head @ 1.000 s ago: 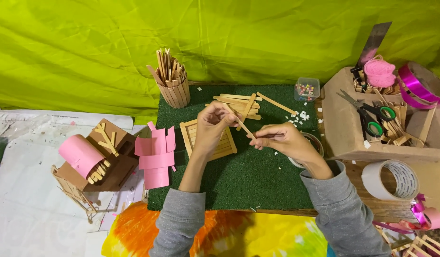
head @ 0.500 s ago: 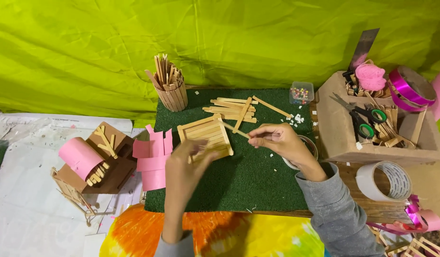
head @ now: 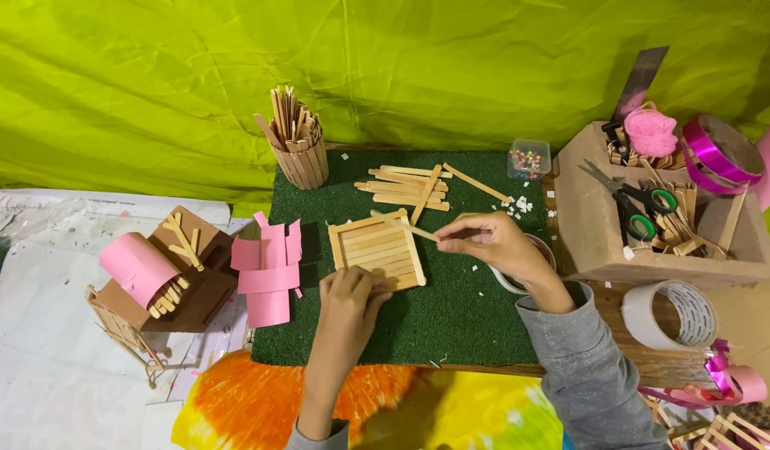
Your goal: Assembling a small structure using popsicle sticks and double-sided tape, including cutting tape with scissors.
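Hands work over a green turf mat (head: 452, 333) at table centre. Left hand (head: 349, 293) lies at 6 o'clock of the square craft-stick panel (head: 378, 248), fingers curled loosely, tips pressing the panel's near edge; it grips nothing. A second ago this hand was raised at the panel's far side, meeting the right hand around a stick; half a second ago it had dropped onto the panel's left portion; now it sits lower, at the near edge. Right hand (head: 485, 240) is at 3 o'clock of the panel, fingers pinched shut on a thin stick (head: 406, 226) whose free end slants across the panel's far right corner. That pinch and the hand's place match both earlier frames closely.

Panel position: flat on the mat, centre, slightly turned, unchanged in place.

Surroundings: loose craft sticks (head: 406, 185) at 12 o'clock of the panel; stick-built cup (head: 297, 154) filled with sticks at 11 o'clock; pink paper pieces (head: 268, 271) at 9 o'clock, on the mat's left edge; brown model with pink roll (head: 164, 271) further left; small clear box of beads (head: 528, 158) at 1 o'clock; cardboard box (head: 660, 208) holding scissors (head: 639, 200) at 3 o'clock; tape roll (head: 670, 314) at 4 o'clock.
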